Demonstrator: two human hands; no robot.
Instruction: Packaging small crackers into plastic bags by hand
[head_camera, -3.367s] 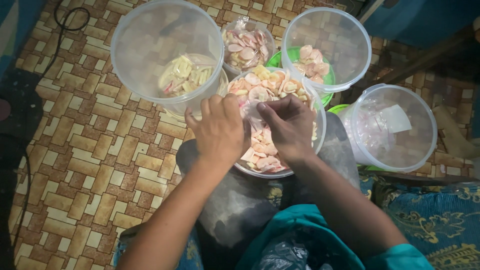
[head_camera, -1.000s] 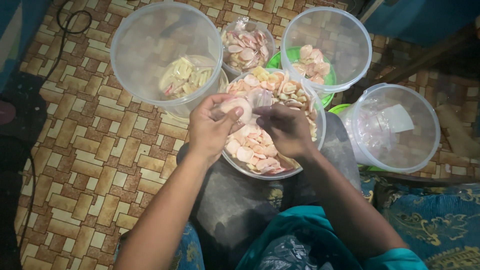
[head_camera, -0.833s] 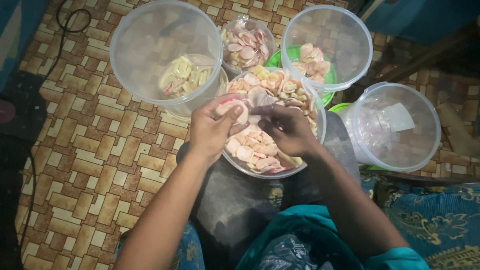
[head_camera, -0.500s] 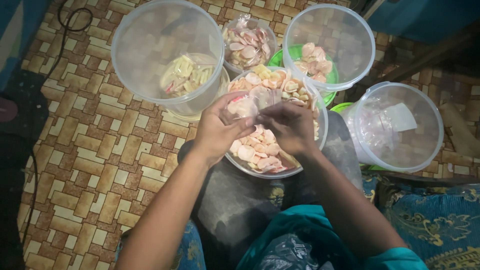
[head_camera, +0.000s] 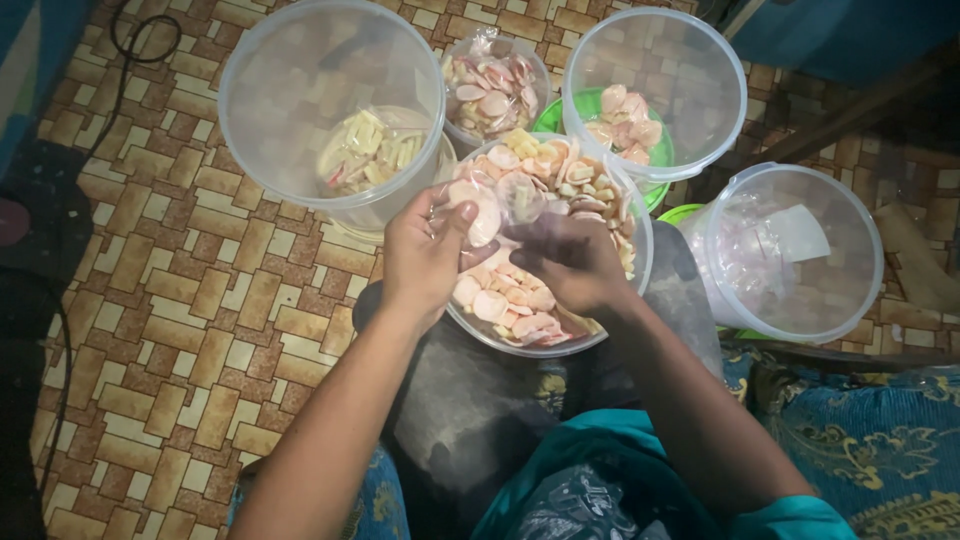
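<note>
Small clear bag (head_camera: 497, 200) of pink crackers is pinched shut-fisted in left hand (head_camera: 425, 255) at frame centre; right hand (head_camera: 568, 262) is curled w/ fingertips at bag's lower edge, over cracker tub (head_camera: 630, 270). Tubs crowd top & right; floor (head_camera: 180, 300) left is open.

You've got five clear tubs (head_camera: 330, 100), two hands (head_camera: 425, 255), one small bag of crackers (head_camera: 480, 205), one black cable (head_camera: 140, 45).

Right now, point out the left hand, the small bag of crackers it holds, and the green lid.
left hand (head_camera: 425, 255), head view, back of the hand.
small bag of crackers (head_camera: 478, 205), head view, pale crackers inside the clear bag.
green lid (head_camera: 552, 117), head view, left edge under the tub.
</note>
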